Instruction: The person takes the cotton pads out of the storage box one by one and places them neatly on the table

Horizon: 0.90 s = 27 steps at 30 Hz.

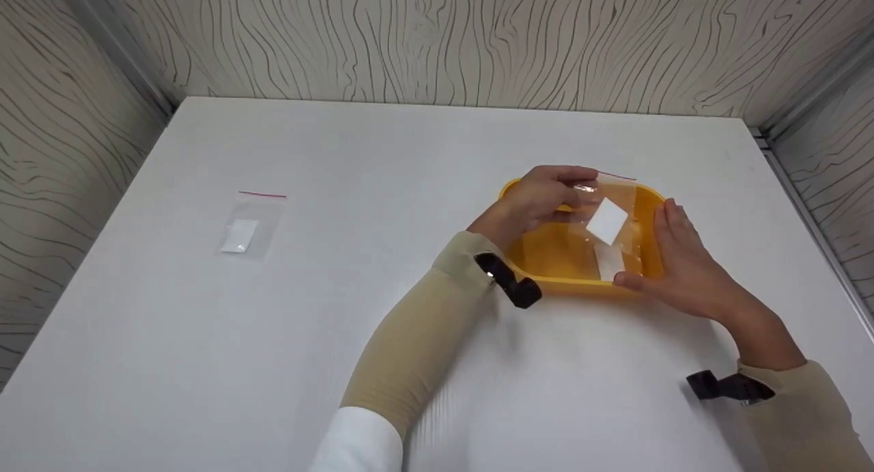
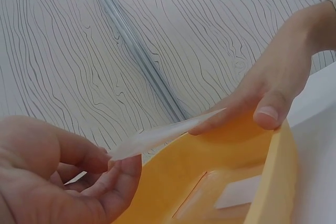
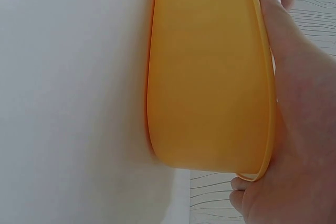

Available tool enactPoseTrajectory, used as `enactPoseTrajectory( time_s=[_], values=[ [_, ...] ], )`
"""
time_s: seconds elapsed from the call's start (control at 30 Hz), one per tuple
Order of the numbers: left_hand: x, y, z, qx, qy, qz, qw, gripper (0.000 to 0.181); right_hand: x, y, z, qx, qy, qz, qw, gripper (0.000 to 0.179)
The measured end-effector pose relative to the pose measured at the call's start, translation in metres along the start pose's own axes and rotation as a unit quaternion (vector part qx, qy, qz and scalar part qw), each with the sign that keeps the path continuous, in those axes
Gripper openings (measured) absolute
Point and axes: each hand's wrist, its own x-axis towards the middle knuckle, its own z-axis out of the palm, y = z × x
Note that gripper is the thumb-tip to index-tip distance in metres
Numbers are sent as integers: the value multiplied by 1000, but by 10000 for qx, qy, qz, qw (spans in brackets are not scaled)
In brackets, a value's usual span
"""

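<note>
In the head view my left hand (image 1: 539, 195) pinches a clear zip bag (image 1: 625, 192) by its upper left edge. A white square (image 1: 607, 221) shows inside this bag, which hangs over the yellow tub (image 1: 546, 281). Seen from the left wrist, the bag (image 2: 157, 136) lies nearly edge-on between thumb and fingers. Within the tub lies another clear bag with a red line and a white piece (image 2: 239, 191). My right hand (image 1: 689, 270) rests at the tub's right front corner, its fingers straight along the right side and its thumb on the front rim.
Far to the left, a further zip bag (image 1: 252, 226) with a red strip and a white piece lies on the white table (image 1: 369, 185). Wood-grain panels (image 1: 437, 42) stand behind the table and along both sides. Each sleeved wrist carries a black strap mount (image 1: 509, 281).
</note>
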Motion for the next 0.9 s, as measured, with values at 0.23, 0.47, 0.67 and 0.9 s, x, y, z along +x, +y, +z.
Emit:
enactPoseTrajectory(
  time_s=[0.23, 0.47, 0.67, 0.9],
  values=[
    [-5, 2, -6, 45, -96, 71, 9999, 40, 0, 0, 0, 15, 29, -21, 10000, 129],
    [-8, 5, -12, 70, -100, 44, 9999, 43, -3, 3, -1, -8, 69, -119, 9999, 126],
    [-11, 6, -18, 183, -117, 64, 9997, 44, -3, 2, 0, 13, 36, -41, 10000, 127],
    [-14, 9, -25, 211, -229, 30, 9995, 40, -3, 1, 0, 27, 54, -26, 10000, 128]
  ],
)
